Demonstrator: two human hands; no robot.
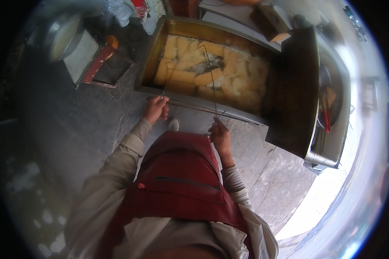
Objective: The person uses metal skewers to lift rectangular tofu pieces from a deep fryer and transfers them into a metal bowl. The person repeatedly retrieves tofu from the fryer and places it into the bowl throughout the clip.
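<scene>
Many golden pieces of food (181, 76) lie in bubbling, cloudy liquid inside a rectangular metal vat (194, 99), close together. At the vat's near left edge, my left hand (156, 107) is closed on a thin metal rod (172, 69) that reaches over the food. My right hand (220, 132), just off the near edge, grips another thin rod (211, 73), bent near its far end, which also reaches into the vat. The rods' tips are hard to make out among the pieces.
Right of the vat stands a dark metal panel (293, 90), with a round pan (335, 97) and red-handled tongs (326, 120) beyond it. A large metal basin (66, 39) and a red-edged frame (99, 63) are at the left. A wooden box (270, 22) stands behind.
</scene>
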